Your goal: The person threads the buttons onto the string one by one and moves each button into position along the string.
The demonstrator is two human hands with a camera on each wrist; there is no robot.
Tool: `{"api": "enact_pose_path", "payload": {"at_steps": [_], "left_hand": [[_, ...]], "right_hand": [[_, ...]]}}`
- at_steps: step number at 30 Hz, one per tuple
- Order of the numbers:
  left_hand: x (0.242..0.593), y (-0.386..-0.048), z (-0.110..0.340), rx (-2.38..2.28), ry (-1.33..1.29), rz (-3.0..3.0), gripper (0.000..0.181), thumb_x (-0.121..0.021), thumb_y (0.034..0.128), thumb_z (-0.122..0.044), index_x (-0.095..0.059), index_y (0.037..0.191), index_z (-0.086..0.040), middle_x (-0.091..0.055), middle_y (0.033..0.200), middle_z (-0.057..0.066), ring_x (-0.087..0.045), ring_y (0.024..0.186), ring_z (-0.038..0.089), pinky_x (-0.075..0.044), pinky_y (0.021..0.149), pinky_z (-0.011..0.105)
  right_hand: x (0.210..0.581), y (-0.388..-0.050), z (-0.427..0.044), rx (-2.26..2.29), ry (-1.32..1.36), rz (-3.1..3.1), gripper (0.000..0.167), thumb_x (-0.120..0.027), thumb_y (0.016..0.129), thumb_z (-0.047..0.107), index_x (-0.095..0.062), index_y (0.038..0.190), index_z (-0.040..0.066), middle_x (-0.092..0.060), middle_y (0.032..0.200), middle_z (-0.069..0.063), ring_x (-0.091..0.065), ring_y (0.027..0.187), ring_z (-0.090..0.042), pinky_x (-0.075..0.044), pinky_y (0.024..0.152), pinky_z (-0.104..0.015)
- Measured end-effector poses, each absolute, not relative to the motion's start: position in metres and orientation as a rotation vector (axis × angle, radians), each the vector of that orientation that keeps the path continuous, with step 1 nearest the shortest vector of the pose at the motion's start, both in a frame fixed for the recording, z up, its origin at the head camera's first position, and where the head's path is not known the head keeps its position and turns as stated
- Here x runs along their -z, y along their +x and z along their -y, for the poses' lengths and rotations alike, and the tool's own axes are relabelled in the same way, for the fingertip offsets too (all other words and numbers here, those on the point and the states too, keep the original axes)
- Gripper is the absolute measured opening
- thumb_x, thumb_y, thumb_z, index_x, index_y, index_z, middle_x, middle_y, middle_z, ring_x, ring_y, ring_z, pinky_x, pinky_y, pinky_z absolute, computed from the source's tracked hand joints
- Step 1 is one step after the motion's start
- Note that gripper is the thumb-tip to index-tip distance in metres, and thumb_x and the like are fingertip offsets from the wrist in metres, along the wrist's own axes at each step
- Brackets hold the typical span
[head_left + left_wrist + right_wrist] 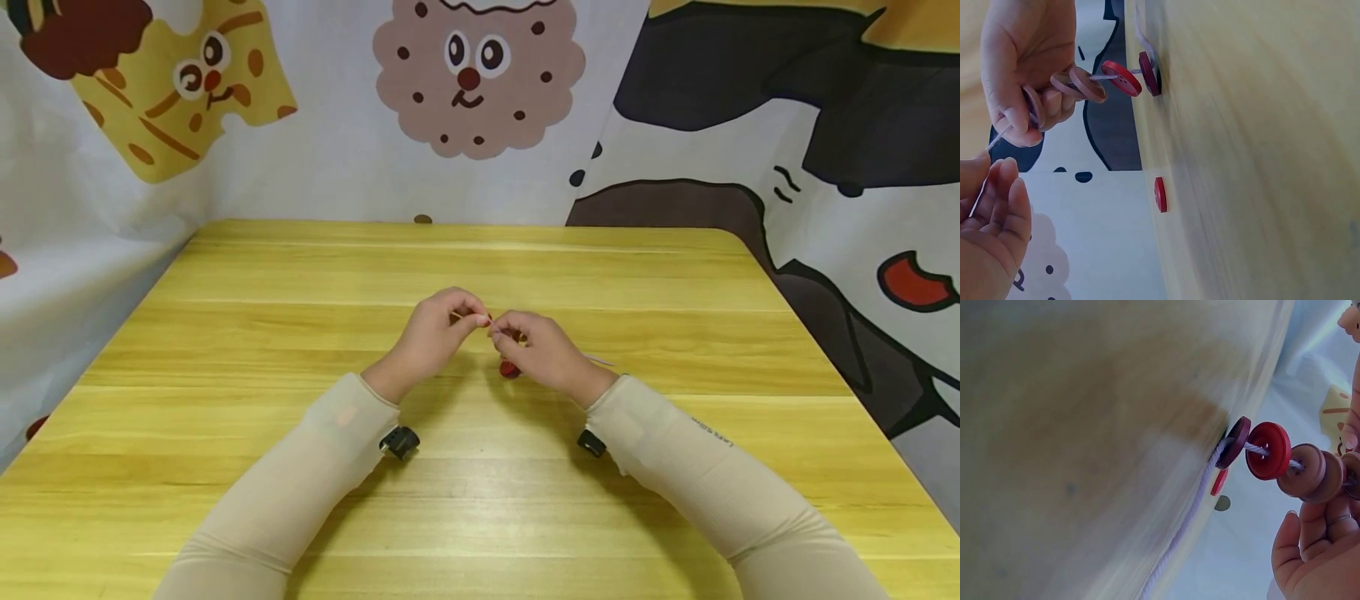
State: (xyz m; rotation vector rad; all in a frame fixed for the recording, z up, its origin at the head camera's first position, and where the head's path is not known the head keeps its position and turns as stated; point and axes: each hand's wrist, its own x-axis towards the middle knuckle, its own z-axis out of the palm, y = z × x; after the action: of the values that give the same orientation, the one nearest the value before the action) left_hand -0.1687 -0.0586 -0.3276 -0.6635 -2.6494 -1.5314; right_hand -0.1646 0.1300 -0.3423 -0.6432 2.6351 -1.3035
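A light purple cord (1188,515) carries several threaded buttons. A dark maroon button (1149,74) hangs lowest by the tabletop, then a bright red button (1268,450), then brownish-pink buttons (1304,469) beside the right palm. My right hand (543,350) pinches the topmost button (1034,107) between thumb and fingers, with the cord running through. Just to the left, my left hand (442,325) pinches the thin cord end, which stretches taut between the two hands. Fingers hide part of this top button in the head view.
One loose red button (1160,195) stands apart on the wooden table (480,500). The cord's tail (600,360) trails onto the table, right of the right hand. A printed cartoon cloth (322,167) hangs behind the table's far edge.
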Motion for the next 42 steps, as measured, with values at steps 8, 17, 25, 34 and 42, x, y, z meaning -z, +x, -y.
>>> {"api": "enact_pose_path", "payload": {"at_steps": [8,17,25,34,42], "left_hand": [[0.3273,-0.1680,0.0596,1.544,-0.657,2.643,0.011,-0.059,0.0963,-0.015,-0.065,0.096,-0.005,-0.062,0.099,0.006,-0.060,0.089,0.020,-0.051,0.077,0.033],[0.3254,-0.1681,0.0604,1.553,-0.635,2.638,0.010,-0.059,0.0967,-0.013,-0.065,0.097,-0.005,-0.062,0.100,0.006,-0.060,0.089,0.024,-0.049,0.074,0.034],[0.3251,-0.1677,0.0605,1.557,-0.608,2.644,0.008,-0.059,0.0967,-0.014,-0.064,0.096,-0.008,-0.063,0.099,0.005,-0.060,0.089,0.023,-0.048,0.073,0.034],[0.3249,-0.1682,0.0594,1.601,-0.578,2.627,0.012,-0.059,0.0964,-0.012,-0.064,0.098,-0.001,-0.064,0.098,0.007,-0.063,0.089,0.022,-0.050,0.077,0.035],[0.3233,-0.1675,0.0588,1.589,-0.577,2.636,0.008,-0.059,0.0963,-0.011,-0.063,0.097,-0.004,-0.065,0.099,0.010,-0.063,0.092,0.027,-0.050,0.077,0.035]], "right_hand": [[0.3434,-0.1644,-0.1306,1.270,-0.648,-2.664,0.019,-0.053,0.100,0.018,-0.066,0.106,0.006,-0.064,0.094,-0.004,-0.052,0.084,-0.020,-0.046,0.074,-0.035],[0.3411,-0.1636,-0.1310,1.247,-0.639,-2.657,0.019,-0.053,0.100,0.017,-0.066,0.105,0.005,-0.063,0.092,-0.003,-0.052,0.081,-0.020,-0.045,0.075,-0.036],[0.3419,-0.1643,-0.1317,1.227,-0.663,-2.680,0.019,-0.053,0.100,0.017,-0.066,0.103,0.004,-0.063,0.094,-0.001,-0.054,0.083,-0.017,-0.045,0.077,-0.036],[0.3446,-0.1664,-0.1323,1.239,-0.647,-2.694,0.017,-0.054,0.097,0.015,-0.066,0.099,0.004,-0.061,0.096,-0.002,-0.054,0.087,-0.017,-0.045,0.076,-0.034],[0.3452,-0.1681,-0.1340,1.234,-0.660,-2.714,0.016,-0.055,0.095,0.014,-0.068,0.096,0.005,-0.063,0.100,-0.002,-0.054,0.093,-0.019,-0.046,0.080,-0.037]]}}
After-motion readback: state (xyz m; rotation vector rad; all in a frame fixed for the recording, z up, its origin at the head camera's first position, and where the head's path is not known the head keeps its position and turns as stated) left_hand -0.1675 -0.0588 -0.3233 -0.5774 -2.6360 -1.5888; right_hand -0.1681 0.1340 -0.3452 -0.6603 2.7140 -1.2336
